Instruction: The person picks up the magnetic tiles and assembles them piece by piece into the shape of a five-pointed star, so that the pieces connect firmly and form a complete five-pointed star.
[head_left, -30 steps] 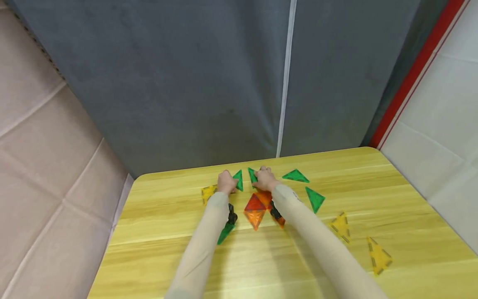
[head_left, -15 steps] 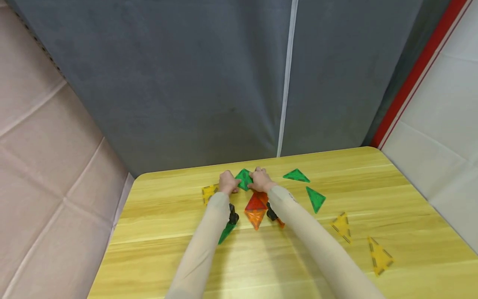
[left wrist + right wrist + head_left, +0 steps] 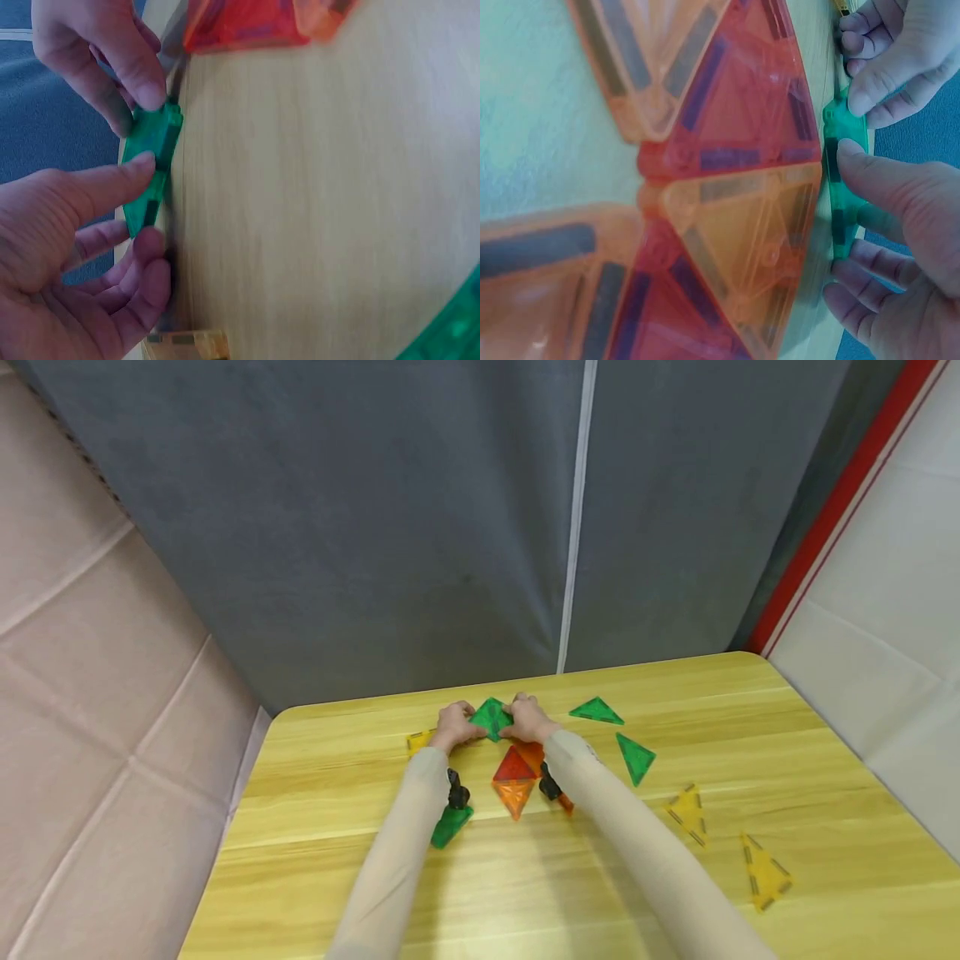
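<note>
The green tile pair (image 3: 491, 718), two triangles set edge to edge as a diamond, is located near the far edge of the desk (image 3: 300, 868), between the two hands. Whether its underside touches the desk cannot be determined. The left hand (image 3: 454, 724) grips the left corner between thumb and fingers; the right hand (image 3: 528, 720) grips the right corner in the same manner. Directly on the near side, a red tile (image 3: 513, 764) adjoins an orange tile (image 3: 513, 797); further red and orange tiles, partly covered by the right forearm in the head view, complete a fan. A yellow tile (image 3: 419, 742) lies beside the left hand. A green tile (image 3: 452, 827) lies near the left sleeve (image 3: 397, 877). To the right lie two loose green tiles (image 3: 636, 759) and, nearer the person, two yellow tiles (image 3: 765, 875). A grey curtain (image 3: 375, 527) stands behind the desk.
</note>
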Action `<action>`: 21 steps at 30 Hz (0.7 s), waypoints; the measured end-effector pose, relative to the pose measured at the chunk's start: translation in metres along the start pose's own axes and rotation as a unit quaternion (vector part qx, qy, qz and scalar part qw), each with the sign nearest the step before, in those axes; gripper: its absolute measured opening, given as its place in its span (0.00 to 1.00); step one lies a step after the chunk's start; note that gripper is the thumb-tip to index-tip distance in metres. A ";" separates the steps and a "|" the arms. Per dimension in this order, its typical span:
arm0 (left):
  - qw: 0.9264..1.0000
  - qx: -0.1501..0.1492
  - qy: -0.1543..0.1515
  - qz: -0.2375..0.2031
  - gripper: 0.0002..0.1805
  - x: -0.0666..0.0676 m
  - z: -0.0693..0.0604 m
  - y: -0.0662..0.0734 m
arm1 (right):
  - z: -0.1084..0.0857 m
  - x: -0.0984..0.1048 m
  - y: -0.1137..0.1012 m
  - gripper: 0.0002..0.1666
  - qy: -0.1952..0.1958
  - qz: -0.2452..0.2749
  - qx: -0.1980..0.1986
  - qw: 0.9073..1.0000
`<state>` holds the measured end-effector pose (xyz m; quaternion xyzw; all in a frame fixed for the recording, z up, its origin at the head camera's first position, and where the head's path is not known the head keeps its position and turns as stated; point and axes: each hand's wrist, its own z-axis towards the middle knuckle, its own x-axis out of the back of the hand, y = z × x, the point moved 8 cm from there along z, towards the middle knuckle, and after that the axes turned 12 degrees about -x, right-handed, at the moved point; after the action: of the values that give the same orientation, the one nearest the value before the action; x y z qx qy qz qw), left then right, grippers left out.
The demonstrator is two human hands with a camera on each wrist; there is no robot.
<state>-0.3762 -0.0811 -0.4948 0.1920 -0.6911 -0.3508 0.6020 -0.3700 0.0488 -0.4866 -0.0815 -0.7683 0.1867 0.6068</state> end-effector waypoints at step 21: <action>0.995 -0.090 -0.039 0.001 0.32 -0.006 -0.001 0.004 | -0.002 0.001 0.008 0.31 0.022 0.054 0.042 0.997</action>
<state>-0.3736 -0.0744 -0.4966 0.1220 -0.6800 -0.4185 0.5896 -0.3688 0.0567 -0.4878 -0.1012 -0.7411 0.2490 0.6152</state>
